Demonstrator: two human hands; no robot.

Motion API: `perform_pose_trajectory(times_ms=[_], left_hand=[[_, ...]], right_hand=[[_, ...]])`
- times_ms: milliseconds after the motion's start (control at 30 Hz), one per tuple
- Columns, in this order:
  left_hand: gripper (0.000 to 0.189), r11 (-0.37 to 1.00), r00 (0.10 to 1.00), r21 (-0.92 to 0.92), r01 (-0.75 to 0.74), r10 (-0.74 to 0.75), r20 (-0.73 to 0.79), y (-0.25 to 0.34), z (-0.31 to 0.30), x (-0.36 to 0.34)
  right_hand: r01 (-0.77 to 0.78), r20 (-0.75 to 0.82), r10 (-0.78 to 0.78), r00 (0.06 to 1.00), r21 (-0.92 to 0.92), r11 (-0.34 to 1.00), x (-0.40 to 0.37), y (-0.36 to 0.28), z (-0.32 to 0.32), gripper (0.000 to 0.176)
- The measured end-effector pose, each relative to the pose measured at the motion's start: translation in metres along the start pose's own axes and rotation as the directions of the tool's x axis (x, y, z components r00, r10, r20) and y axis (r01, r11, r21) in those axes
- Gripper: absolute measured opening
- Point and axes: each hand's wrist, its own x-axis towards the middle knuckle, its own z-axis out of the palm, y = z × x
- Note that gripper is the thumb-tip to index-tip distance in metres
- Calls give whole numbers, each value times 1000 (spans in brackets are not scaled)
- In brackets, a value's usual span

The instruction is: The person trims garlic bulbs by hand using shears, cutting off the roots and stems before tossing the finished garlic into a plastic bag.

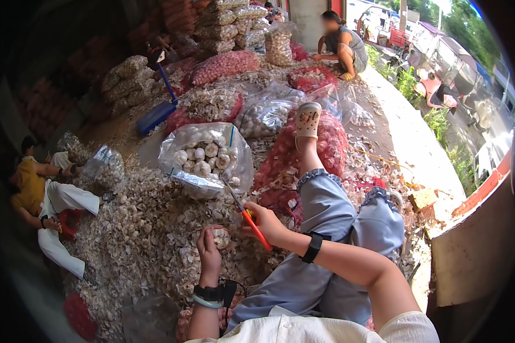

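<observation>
My right hand (265, 223) is closed round the red-handled shears (254, 226), whose long metal blades point up and left toward an open clear plastic bag (180, 142) of white garlic bulbs (202, 168). Lower and to the left, my left hand (210, 251) holds a garlic bulb (220, 238) against its fingers, just below the shears. Dry garlic skins (154, 240) lie thickly under and around both hands. Beyond my knee, a red mesh sack (326, 140) full of garlic lies under my outstretched foot.
A co-worker in yellow (30, 186) sits at the left; another person (349, 48) squats at the back right. A blue dustpan (154, 117) stands behind the open bag. Stacked garlic sacks (216, 31) rise at the back. A brown board (478, 246) is at the right.
</observation>
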Motion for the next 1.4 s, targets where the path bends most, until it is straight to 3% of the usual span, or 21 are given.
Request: perform_pose_trajectory(times_ms=[167,233,367,467,567,633,833,967,1033,1167,1233,1333,1400], left_hand=[[28,965,981,-186,186,-173,85,19,10,-1],[24,709,941,-618,340,-260,219,18,13,-2],[31,765,942,-556,324,-208,262,19,16,-4],[44,797,971,-564,215,-114,208,11,19,-4],[42,714,981,-673,194,-128,146,11,23,-3],[35,572,961,-774,272,-209,184,20,26,0],[25,568,946,-771,288,-293,138,31,27,2],[19,561,961,-787,257,-236,146,17,21,7],[21,663,971,-717,215,-226,82,12,19,9],[25,693,978,-699,177,-204,45,17,25,8],[25,565,960,-791,234,-263,96,16,25,9],[25,488,922,-814,315,-362,140,23,25,6],[24,504,922,-798,331,-353,159,17,24,7]], right_hand=[[-56,29,56,998,5,998,0,-1,-2,66],[-55,24,55,998,1,998,1,0,-1,65],[-65,26,65,998,-21,998,0,-4,-2,66],[-64,29,65,997,-29,998,0,-2,-2,67],[-52,30,54,998,-55,997,0,0,-2,67],[-50,32,53,998,-70,996,0,-2,-1,68],[-70,47,73,996,-64,996,1,-4,-2,70],[-57,43,60,997,-61,997,1,-3,-2,72],[-55,47,58,997,-72,996,1,-3,-1,72],[-63,52,67,996,-63,996,1,-4,-1,73],[-64,55,67,996,-56,996,1,-4,-1,73],[-66,44,68,997,-50,997,-1,-8,-3,71],[-81,27,84,996,-78,994,0,-10,-3,67]])
